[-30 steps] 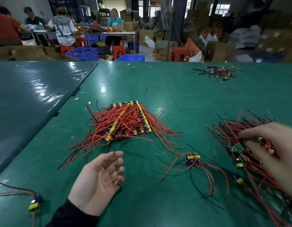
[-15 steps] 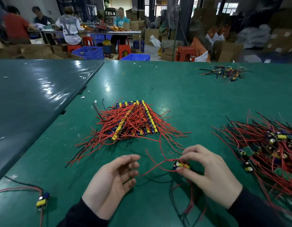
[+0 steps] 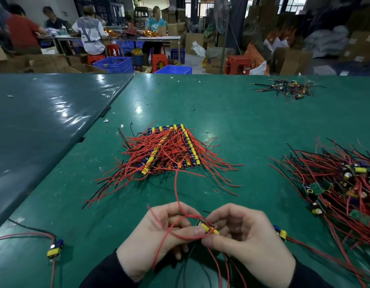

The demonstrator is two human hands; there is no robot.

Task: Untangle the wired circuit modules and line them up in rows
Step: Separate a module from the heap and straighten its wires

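Lone module (image 3: 54,248) near the desk's (image 3: 232,113) left front edge. Aligned rows of modules (image 3: 169,150) mid-desk, red leads fanned out. Left hand (image 3: 159,233) and right hand (image 3: 248,240), at the front edge, fingers curled, both pinching one wired module (image 3: 209,228); its wires loop over the left fingers, probably tangled. Tangled pile (image 3: 346,188) at the right edge.

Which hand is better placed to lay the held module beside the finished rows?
Probably the left hand. The lined-up rows lie ahead and slightly left, on its side. Both hands pinch the module now; the right hand sits nearer the tangled pile, so it suits fetching the next one.
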